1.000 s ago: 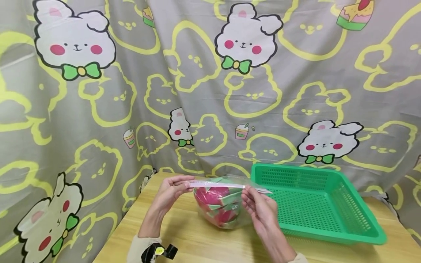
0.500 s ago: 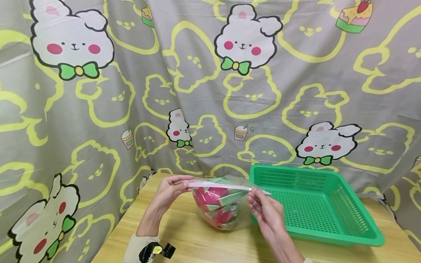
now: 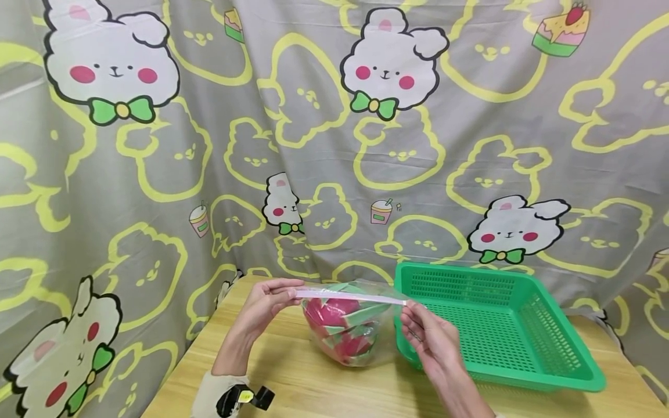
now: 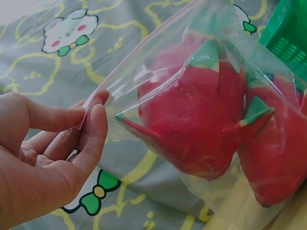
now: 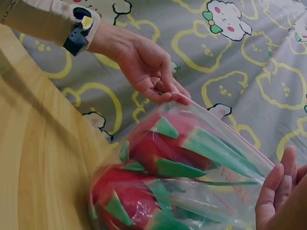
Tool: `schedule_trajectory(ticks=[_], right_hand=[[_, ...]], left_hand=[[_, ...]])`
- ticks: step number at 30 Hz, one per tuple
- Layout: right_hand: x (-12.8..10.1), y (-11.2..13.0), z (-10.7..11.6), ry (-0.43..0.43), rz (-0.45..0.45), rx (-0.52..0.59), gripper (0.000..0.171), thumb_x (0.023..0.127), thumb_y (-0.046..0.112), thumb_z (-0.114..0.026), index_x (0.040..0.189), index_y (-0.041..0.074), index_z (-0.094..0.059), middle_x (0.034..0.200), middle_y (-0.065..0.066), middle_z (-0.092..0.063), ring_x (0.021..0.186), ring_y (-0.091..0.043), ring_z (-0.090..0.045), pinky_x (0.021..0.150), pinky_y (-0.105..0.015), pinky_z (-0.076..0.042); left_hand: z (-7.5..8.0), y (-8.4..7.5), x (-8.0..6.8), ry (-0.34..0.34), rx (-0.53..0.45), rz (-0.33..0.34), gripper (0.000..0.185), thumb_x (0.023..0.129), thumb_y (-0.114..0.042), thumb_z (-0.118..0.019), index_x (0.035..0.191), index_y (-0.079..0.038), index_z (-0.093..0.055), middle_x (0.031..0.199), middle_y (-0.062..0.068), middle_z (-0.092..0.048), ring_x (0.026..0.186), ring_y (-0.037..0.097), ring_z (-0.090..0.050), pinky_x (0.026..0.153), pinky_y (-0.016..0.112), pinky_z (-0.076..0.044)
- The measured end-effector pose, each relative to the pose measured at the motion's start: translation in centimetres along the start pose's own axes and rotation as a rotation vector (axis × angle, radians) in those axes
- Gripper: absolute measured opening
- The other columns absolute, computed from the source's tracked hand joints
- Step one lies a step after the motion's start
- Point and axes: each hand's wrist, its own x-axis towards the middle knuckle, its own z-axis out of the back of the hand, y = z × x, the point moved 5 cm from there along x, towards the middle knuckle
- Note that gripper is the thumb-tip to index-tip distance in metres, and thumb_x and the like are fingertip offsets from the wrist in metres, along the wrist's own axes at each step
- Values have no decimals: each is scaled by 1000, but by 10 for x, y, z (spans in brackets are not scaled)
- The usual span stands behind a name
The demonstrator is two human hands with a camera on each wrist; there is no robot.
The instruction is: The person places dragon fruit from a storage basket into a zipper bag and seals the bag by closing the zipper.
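A clear zip bag point(image 3: 385, 342) holds red dragon fruits point(image 4: 192, 115) with green-tipped scales. In the right wrist view two of these show through the plastic, one above the other. My left hand point(image 3: 265, 303) pinches the left end of the pinkish zip strip between thumb and fingers. At the strip's right part, my right hand point(image 3: 432, 334) pinches a small white slider point(image 3: 405, 302) with thumb and forefinger. The strip is stretched straight between both hands, above the fruit. In the right wrist view, only part of the right hand's fingers shows at the edge.
A green perforated plastic basket point(image 3: 575, 342) stands on the wooden table point(image 3: 298, 383), right of the bag and partly behind my right hand. Grey patterned cloth point(image 3: 313, 145) hangs behind and at the left. A black device point(image 3: 245, 397) is strapped on my left sleeve.
My right hand has slid rightward along the zip strip together with the white slider. The left hand keeps its pinch on the left end. The view has shifted slightly.
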Motion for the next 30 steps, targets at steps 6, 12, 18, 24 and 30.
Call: schedule_trajectory(ticks=[6,12,18,24,30], right_hand=[[1,5,7,2,-6,12,18,100,10,-65,88,12,-78,79,0,-76,72,-5,-73,72,-22,-58],[4,8,11,6,-19,5,19,101,10,-64,88,13,-78,82,-1,-77,74,-6,-73,73,-22,-58],[10,10,14,5,-29,1,15,100,13,-67,91,14,-79,87,-1,-77,77,-7,-73,76,-24,-58],[24,12,10,19,-29,17,15,100,14,-68,91,15,-80,84,1,-77,77,-7,-72,79,-25,-58],[42,16,6,12,-33,11,16,98,15,-70,86,16,-81,81,3,-76,76,-6,-72,79,-25,-58]], left_hand=[[4,0,0,11,17,-17,36,97,4,-61,128,23,-55,121,23,-66,94,20,-70,89,32,-57],[5,1,3,13,36,-23,35,98,3,-62,127,22,-56,118,20,-68,93,19,-70,89,33,-57],[3,1,11,15,60,-23,33,98,2,-62,126,19,-59,120,22,-68,95,19,-69,90,32,-57],[4,4,23,2,46,-7,35,100,3,-60,130,19,-56,123,25,-65,98,20,-69,92,33,-56],[4,7,40,0,29,21,38,101,4,-56,136,20,-51,128,23,-60,104,22,-67,94,34,-55]])
